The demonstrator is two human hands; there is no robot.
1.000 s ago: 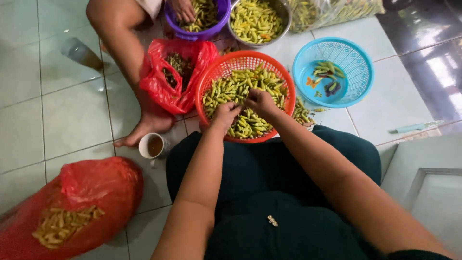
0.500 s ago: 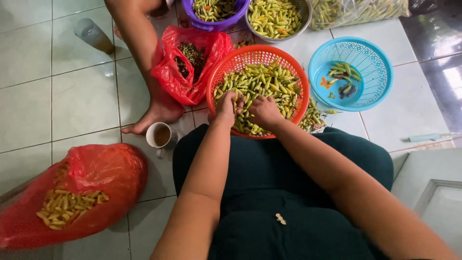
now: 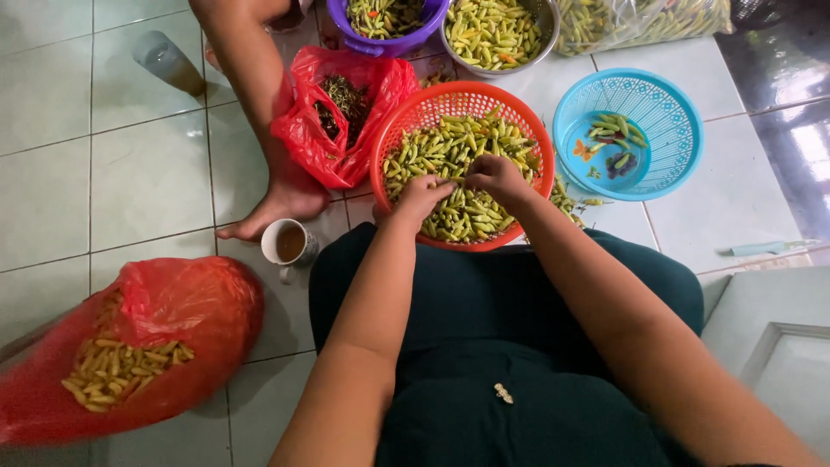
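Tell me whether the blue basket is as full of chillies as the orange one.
No: the blue basket holds a few pieces, while the orange basket is heaped.

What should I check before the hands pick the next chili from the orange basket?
1. Both hands over the chilies: ok, left hand and right hand rest on the green chilies.
2. Orange basket stocked: ok, well filled.
3. Blue basket has room: ok, few pieces inside.
4. Cup of brown drink upright: ok, beside another person's foot.
5. Chili held in the fingers: cannot tell.
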